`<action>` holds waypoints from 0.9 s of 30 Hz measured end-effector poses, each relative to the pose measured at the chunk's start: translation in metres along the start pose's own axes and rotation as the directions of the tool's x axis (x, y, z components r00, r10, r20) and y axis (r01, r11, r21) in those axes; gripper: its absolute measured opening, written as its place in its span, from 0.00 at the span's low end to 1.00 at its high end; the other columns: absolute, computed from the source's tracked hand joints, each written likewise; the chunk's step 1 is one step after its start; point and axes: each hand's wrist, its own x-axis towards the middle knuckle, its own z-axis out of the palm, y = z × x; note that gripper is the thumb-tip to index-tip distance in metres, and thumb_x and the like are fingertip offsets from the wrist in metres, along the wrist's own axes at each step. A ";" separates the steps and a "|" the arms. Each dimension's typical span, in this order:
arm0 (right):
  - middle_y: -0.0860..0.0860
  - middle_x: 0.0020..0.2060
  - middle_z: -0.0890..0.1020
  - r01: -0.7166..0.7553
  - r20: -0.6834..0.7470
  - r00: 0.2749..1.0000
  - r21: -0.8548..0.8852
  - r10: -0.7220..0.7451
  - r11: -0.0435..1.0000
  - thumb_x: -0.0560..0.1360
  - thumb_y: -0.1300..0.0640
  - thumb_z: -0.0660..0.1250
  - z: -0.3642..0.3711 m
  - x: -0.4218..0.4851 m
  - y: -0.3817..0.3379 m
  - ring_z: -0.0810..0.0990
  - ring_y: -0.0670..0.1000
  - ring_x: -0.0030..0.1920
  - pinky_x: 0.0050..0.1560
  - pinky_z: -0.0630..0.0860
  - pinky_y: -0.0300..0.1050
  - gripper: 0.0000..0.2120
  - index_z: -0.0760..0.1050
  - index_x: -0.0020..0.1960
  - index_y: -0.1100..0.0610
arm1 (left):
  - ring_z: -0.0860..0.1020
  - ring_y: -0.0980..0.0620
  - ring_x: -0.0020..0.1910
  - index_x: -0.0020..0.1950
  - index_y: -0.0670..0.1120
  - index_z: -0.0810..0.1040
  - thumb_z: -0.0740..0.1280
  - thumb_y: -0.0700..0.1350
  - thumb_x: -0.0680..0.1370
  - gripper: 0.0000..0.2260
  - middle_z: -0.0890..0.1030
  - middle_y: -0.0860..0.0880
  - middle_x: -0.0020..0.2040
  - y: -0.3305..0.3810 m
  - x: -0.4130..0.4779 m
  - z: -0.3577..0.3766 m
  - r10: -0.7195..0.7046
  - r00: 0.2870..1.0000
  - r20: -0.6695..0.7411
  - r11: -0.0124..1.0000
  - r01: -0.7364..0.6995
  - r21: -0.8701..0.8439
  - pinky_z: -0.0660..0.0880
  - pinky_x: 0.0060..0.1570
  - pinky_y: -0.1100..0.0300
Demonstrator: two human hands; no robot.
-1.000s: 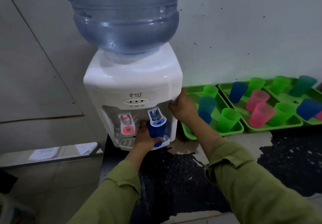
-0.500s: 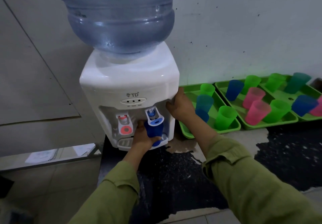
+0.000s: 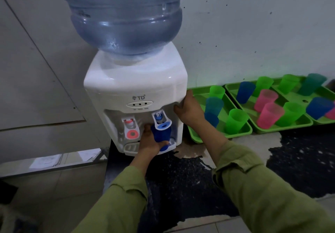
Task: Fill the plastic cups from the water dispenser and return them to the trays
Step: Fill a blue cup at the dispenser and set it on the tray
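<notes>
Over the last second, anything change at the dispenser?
Nothing visibly moved; only the head camera shifted slightly. The left hand still grips the blue cup under the blue tap, the right hand still rests on the side of the dispenser, and the other cups sit in the green trays as before.

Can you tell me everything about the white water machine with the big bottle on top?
The water dispenser is a glossy white plastic box standing upright on a dark speckled counter by the wall. A big bluish bottle sits upside down on top. Its front shows TD, three small lights, a red tap and a blue tap. The left hand holds a dark blue cup under the blue tap, against its lever; the right hand presses its right side.
</notes>
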 end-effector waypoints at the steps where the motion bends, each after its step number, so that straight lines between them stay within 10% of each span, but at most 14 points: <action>1: 0.62 0.55 0.75 0.005 -0.007 1.000 -0.001 -0.005 1.000 0.74 0.56 0.65 0.001 -0.001 0.000 0.76 0.63 0.52 0.47 0.74 0.54 0.22 0.61 0.62 0.62 | 0.70 0.44 0.65 0.63 0.41 0.64 0.79 0.44 0.63 0.35 0.71 0.43 0.66 0.000 0.000 0.000 0.002 1.000 0.000 1.000 -0.002 -0.001 0.67 0.63 0.55; 12: 0.57 0.48 0.77 -0.060 -0.150 0.987 -0.050 0.052 0.997 0.73 0.48 0.66 -0.001 -0.025 0.004 0.77 0.59 0.47 0.39 0.69 0.48 0.19 0.66 0.54 0.60 | 0.71 0.43 0.65 0.63 0.40 0.64 0.79 0.43 0.62 0.36 0.72 0.42 0.65 -0.001 0.001 0.000 0.015 1.000 0.012 1.000 -0.016 0.006 0.68 0.63 0.53; 18: 0.59 0.31 0.76 -0.046 0.270 0.962 0.033 0.035 0.998 0.75 0.46 0.65 0.003 -0.031 -0.001 0.71 0.51 0.32 0.34 0.66 0.44 0.20 0.73 0.34 0.62 | 0.71 0.43 0.65 0.65 0.40 0.63 0.79 0.45 0.63 0.38 0.71 0.42 0.66 -0.001 0.002 0.002 -0.020 1.000 0.009 1.000 0.020 0.013 0.70 0.62 0.52; 27: 0.55 0.28 0.72 0.011 0.232 0.972 -0.161 0.027 0.987 0.73 0.52 0.67 0.042 -0.027 0.024 0.71 0.54 0.32 0.30 0.62 0.43 0.18 0.67 0.31 0.59 | 0.72 0.43 0.62 0.63 0.42 0.64 0.78 0.44 0.65 0.32 0.72 0.43 0.64 -0.001 0.000 0.002 -0.006 1.000 0.018 1.000 0.006 -0.026 0.69 0.55 0.57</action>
